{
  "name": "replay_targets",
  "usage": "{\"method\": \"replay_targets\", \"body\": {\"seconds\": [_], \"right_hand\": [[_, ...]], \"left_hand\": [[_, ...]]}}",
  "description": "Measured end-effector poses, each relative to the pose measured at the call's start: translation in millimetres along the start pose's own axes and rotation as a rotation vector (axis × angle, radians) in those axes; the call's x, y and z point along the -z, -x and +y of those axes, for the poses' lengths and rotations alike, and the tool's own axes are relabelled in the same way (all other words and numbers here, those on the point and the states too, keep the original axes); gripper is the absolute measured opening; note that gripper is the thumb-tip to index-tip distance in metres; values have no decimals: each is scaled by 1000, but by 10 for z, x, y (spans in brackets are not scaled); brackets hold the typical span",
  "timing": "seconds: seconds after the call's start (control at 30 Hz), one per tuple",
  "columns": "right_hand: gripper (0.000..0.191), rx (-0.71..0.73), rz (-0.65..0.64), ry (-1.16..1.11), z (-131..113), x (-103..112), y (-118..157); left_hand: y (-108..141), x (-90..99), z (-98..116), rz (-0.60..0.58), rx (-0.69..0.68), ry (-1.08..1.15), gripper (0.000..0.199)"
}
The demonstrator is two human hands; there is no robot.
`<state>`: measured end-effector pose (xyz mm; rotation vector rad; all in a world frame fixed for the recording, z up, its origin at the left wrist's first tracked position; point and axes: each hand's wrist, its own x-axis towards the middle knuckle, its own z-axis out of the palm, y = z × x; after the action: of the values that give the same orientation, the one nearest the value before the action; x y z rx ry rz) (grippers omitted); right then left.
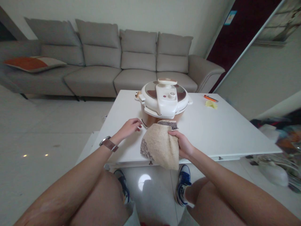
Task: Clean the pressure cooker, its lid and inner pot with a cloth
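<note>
Head view: beige cloth (162,144) in my right grip (184,144), cooker (166,98) just beyond

Nearest to me, my blue-and-white shoes (184,180) rest on the glossy tiled floor (157,197), one left, one right, before the near edge of the white surface (225,135). Above that edge I hold the cloth up by its right side: my right grip is closed on it, thumb on the facing side, the other fingers mostly hidden behind. The cloth droops, with dark patterning at its left corner and a dark strip along its top. My left grip (132,126) is loosely curled, with nothing visible in it, left of the cloth; I cannot tell whether its fingertips touch the cooker's base. A brown-strapped watch (109,143) circles my left wrist.

Just past the cloth stands the upright cooker, its white lid on. Farther right, an orange tool (211,98) lies near a yellow scrap (211,104). At the far side, a grey sofa (137,80) carries an orange-and-cream cushion (28,64) on its left.
</note>
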<state>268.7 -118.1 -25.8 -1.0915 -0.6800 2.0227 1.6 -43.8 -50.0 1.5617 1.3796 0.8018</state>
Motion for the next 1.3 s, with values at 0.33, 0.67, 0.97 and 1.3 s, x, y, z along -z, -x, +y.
{"method": "replay_targets", "body": {"seconds": [0.33,0.67,0.97,1.3], "right_hand": [[21,392,517,22,-894,816,278],[40,1319,853,224,-1061,710,222],[58,1225,371,1078,-802,350,-241],[35,1326,687,926,-1289,385,-479]], "left_hand": [[-17,-6,29,32,-23,31,21],[-137,-97,-65,-2,-102,79,25],[-220,-243,-58,-27,-135,39,25],[-204,-309,-88,-32,-155,-55,27]]}}
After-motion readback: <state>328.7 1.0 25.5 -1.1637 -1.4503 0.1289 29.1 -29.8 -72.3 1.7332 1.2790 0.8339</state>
